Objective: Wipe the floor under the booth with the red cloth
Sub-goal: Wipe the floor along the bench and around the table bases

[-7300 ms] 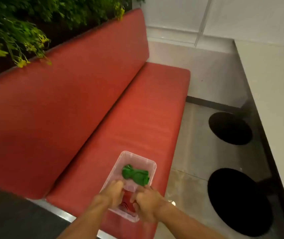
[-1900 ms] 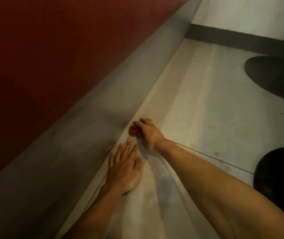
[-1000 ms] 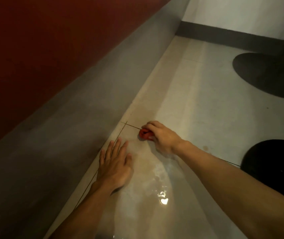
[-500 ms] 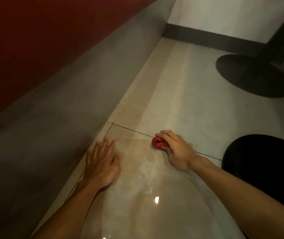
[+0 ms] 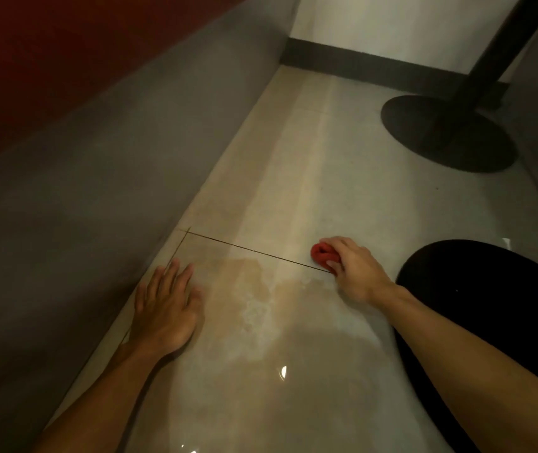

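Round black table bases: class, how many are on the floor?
2. The far base sits upper right, under a dark post; the near base lies beside the right hand, cut off by the frame. Others may be hidden.

This looks like the dining area of a café or restaurant, seen from floor level. Left of the left hand (image 5: 163, 308) rises a booth (image 5: 104, 119), with a grey kick panel (image 5: 64, 240) below and red upholstery (image 5: 48, 44) above. Beyond the right hand (image 5: 356, 273) stands a round black pedestal table base (image 5: 411, 132) with its column (image 5: 496, 53). A second black base (image 5: 490, 305) lies just right of that hand. Glossy pale floor tiles (image 5: 326, 191) run to a dark skirting (image 5: 359, 65) under a white wall (image 5: 391, 21).
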`<state>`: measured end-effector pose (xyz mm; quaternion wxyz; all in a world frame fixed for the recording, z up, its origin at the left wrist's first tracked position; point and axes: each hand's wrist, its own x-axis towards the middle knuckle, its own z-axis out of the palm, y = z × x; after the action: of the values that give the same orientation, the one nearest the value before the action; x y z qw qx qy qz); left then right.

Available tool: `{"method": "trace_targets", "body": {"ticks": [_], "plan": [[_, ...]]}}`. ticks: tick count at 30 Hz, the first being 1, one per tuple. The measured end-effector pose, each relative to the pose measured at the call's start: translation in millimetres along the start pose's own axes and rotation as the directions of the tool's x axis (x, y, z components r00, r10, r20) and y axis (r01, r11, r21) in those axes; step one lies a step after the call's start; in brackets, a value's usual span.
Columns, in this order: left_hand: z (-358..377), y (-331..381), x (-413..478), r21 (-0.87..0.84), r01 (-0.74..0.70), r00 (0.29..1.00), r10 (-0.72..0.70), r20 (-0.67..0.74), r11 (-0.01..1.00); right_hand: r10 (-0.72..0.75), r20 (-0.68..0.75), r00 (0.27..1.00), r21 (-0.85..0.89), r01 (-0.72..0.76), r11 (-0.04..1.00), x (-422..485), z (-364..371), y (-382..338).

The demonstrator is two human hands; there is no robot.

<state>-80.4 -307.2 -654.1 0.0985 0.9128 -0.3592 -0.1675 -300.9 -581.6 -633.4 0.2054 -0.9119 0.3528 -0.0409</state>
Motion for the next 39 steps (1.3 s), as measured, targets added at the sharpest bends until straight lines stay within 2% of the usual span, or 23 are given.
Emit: {"method": "trace_targets", "body": {"ticks": [6, 9, 13, 16, 19, 21, 25, 29, 33, 36, 39], "plan": [[1.1, 2.7, 0.5, -0.003, 0.015, 1.0, -0.015, -0.009, 1.0, 0.117, -0.162, 0.98, 0.083, -0.105, 0.991, -43.5, 5.8, 16.8], [1.6, 2.1, 1.8, -0.018, 0.024, 1.0, -0.024, -0.013, 1.0, 0.115, -0.155, 0.981, 0.096, -0.101, 0.99, -67.1, 14.1, 11.5], [1.5, 2.0, 2.1, -0.001, 0.022, 1.0, -0.022, -0.01, 1.0, 0.063, -0.088, 0.994, -0.012, -0.064, 0.998, -80.6, 10.4, 16.8], [0.8, 3.8, 0.9, 0.006, 0.023, 1.0, -0.023, -0.007, 1.0, 0.192, -0.113, 0.975, 0.002, -0.193, 0.981, -71.0, 4.3, 17.7], [-0.7, 5.5, 1.0, 0.007, 0.025, 1.0, -0.025, 0.008, 1.0, 0.356, -0.164, 0.92, 0.06, -0.351, 0.934, -60.5, 8.9, -3.7], [-0.8, 7.4, 0.9, 0.008, 0.024, 1.0, -0.024, 0.015, 1.0, 0.403, -0.187, 0.896, 0.105, -0.39, 0.915, -56.8, 15.7, -22.5], [-0.2, 4.9, 0.8, 0.014, 0.019, 1.0, -0.019, 0.006, 1.0, 0.302, -0.19, 0.934, 0.171, -0.272, 0.947, -54.7, 32.2, -52.8], [-2.6, 1.6, 2.1, 0.02, 0.003, 1.0, -0.003, 0.015, 1.0, 0.185, -0.137, 0.973, 0.114, -0.17, 0.979, -69.1, 37.9, -51.1], [-2.9, 2.3, 2.4, 0.024, 0.008, 1.0, -0.008, 0.017, 1.0, 0.268, -0.178, 0.947, 0.041, -0.265, 0.963, -79.6, 26.2, -26.8], [-1.6, 3.8, 1.4, 0.023, 0.016, 1.0, -0.016, 0.014, 1.0, 0.363, -0.214, 0.907, 0.075, -0.355, 0.932, -74.4, 21.9, -25.7], [-1.0, 6.1, 0.1, 0.018, 0.016, 1.0, -0.017, 0.023, 1.0, 0.38, -0.207, 0.902, 0.11, -0.364, 0.925, -55.9, 26.4, -38.6]]}}
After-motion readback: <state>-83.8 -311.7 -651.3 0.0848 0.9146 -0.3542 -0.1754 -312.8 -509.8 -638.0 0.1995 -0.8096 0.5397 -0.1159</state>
